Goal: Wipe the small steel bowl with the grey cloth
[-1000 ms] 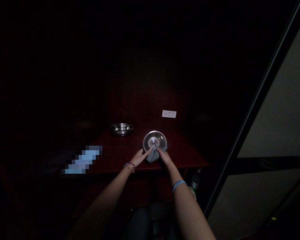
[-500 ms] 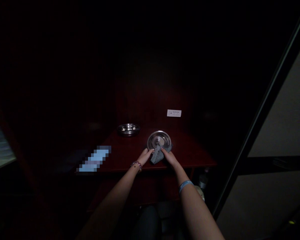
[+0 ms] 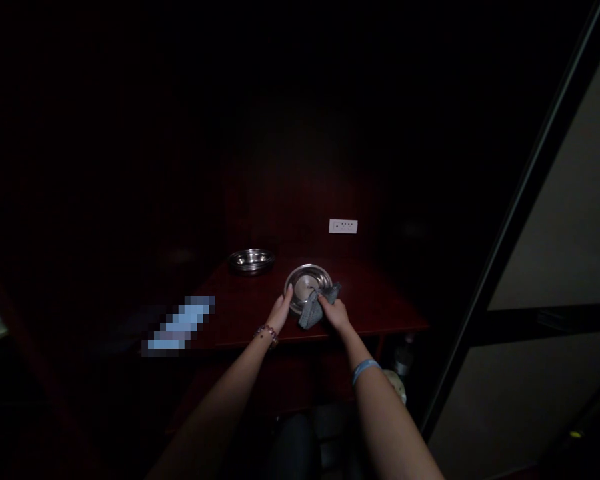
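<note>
A shiny round metal dish [image 3: 295, 277] is tilted up above the front of the dark red desk [image 3: 380, 313]. My left hand [image 3: 281, 311] grips its left rim, thumb on the inner face. In my right hand [image 3: 334, 312] is a grey cloth [image 3: 311, 317], bunched and pressed against the dish's lower right inside. Part of the cloth hangs below the rim. The fingers behind the dish and cloth are hidden.
Other metal dishes, seemingly stacked [image 3: 251, 261], stand at the desk's back left. A white wall socket [image 3: 343, 227] is on the rear panel. A lit, pixelated screen [image 3: 183, 325] lies left. Below the desk's right end is a bottle [image 3: 404, 360].
My left hand has shifted up along the dish's left rim, its thumb now pointing upward. The cloth has changed its folds under my right hand. The whole view has moved slightly.
</note>
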Demonstrator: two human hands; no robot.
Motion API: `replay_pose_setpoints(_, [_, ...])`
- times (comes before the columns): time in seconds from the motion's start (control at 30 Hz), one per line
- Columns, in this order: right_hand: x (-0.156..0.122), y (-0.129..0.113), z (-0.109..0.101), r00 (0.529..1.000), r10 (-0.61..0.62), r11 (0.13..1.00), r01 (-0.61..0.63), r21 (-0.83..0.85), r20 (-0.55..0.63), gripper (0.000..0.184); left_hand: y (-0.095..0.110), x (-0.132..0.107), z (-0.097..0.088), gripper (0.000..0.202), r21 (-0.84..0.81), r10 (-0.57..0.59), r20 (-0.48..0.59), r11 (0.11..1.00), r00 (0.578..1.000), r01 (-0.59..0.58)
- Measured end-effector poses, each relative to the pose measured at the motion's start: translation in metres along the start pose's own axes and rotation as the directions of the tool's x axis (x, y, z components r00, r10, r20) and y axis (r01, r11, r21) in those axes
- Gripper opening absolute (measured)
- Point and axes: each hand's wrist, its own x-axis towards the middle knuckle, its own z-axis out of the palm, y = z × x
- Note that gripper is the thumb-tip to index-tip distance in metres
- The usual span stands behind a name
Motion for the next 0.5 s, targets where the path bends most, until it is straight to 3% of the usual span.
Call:
replay_pose_setpoints(0.2, [-0.001, 0.0, -0.004, 0.996, 0.072, 0.997, -0.073, -0.016, -0.057, 0.047, -0.004, -0.002, 0.006, 0.069, 0.168, 0.075, 0.147, 0.981, 0.986, -0.1])
replay_pose_setpoints(0.37, [-0.002, 0.002, 0.002, 0.997, 0.055, 0.992, -0.06, -0.109, -0.053, 0.052, -0.02, 0.003, 0.004, 0.062, 0.306, 0.048, 0.145, 0.948, 0.988, -0.091])
replay_pose_setpoints(0.5, [-0.006, -0.001, 0.006, 0.999, 0.05, 0.975, -0.053, -0.214, -0.02, 0.056, -0.024, 0.01, 0.003, 0.056, 0.248, 0.033, 0.102, 0.967, 0.994, -0.057])
